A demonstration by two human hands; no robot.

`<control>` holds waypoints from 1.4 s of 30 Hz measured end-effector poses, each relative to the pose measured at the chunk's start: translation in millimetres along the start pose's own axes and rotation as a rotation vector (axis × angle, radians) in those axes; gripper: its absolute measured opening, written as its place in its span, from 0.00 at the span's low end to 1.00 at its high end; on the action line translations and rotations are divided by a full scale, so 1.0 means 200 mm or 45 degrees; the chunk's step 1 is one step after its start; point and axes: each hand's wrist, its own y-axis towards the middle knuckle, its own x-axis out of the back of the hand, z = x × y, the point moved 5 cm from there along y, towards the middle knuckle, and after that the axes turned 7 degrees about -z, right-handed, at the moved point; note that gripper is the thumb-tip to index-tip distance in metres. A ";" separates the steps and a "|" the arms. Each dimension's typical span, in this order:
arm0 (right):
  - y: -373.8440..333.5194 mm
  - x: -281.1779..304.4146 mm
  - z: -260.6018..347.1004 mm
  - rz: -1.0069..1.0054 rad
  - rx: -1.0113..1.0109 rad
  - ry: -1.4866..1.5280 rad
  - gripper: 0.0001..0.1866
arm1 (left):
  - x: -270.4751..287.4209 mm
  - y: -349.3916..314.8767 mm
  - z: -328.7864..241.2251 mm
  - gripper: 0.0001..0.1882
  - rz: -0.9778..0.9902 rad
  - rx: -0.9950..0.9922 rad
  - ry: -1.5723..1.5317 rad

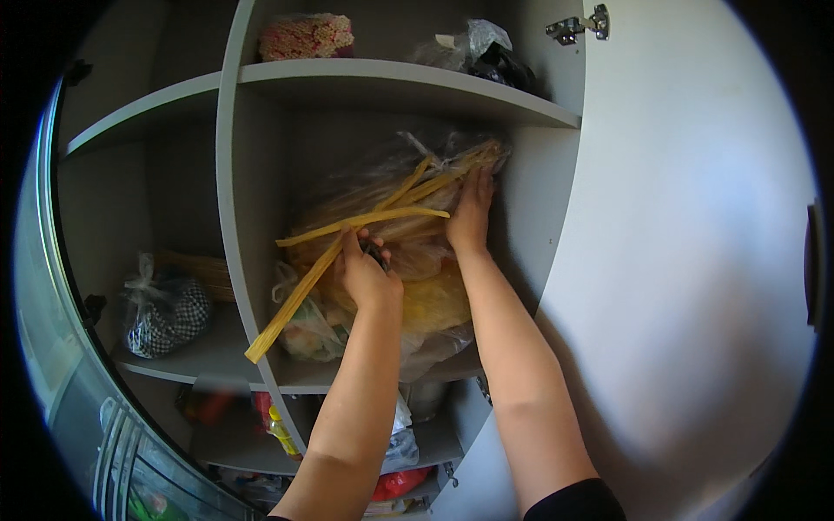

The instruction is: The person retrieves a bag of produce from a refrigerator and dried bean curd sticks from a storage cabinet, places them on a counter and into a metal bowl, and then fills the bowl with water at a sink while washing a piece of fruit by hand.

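A large clear plastic bag [408, 247] fills the middle compartment. Long yellow dried sticks [300, 300], looking like dried bean curd, lie across its front and poke out to the left. My left hand [367, 269] is in front of the bag, its fingers curled round a small dark object [373, 253] whose kind I cannot make out. The thumb side is against one of the sticks. At the bag's upper right, my right hand [472, 208] presses with fingers stretched upward along the plastic and stick ends. Its fingertips are partly hidden against the bag.
Grey cabinet shelves [408, 78] surround the bag, with a white door [678, 260] swung out at right. Above sit a pink-and-tan bundle [308, 37] and plastic bags [486, 52]. A bagged checkered cloth [169, 317] lies left; a yellow bottle [282, 430] stands below.
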 end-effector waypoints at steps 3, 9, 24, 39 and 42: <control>0.15 -0.13 -0.08 0.290 -0.027 -0.058 0.39 | -0.01 -0.03 -0.03 0.08 0.020 -0.027 0.005; 0.09 -0.11 -0.12 0.405 0.042 0.040 0.36 | 0.05 0.03 -0.05 0.08 0.071 -0.037 0.060; -0.13 0.32 -0.05 0.113 -0.192 0.433 0.23 | 0.04 -0.10 -0.13 0.07 0.159 -0.078 0.038; -0.60 0.22 0.27 0.580 0.324 -0.227 0.09 | 0.15 -0.36 -0.37 0.09 0.352 -0.260 0.108; -0.57 0.18 0.22 0.801 0.074 -0.173 0.13 | 0.15 -0.34 -0.40 0.10 0.370 -0.286 0.141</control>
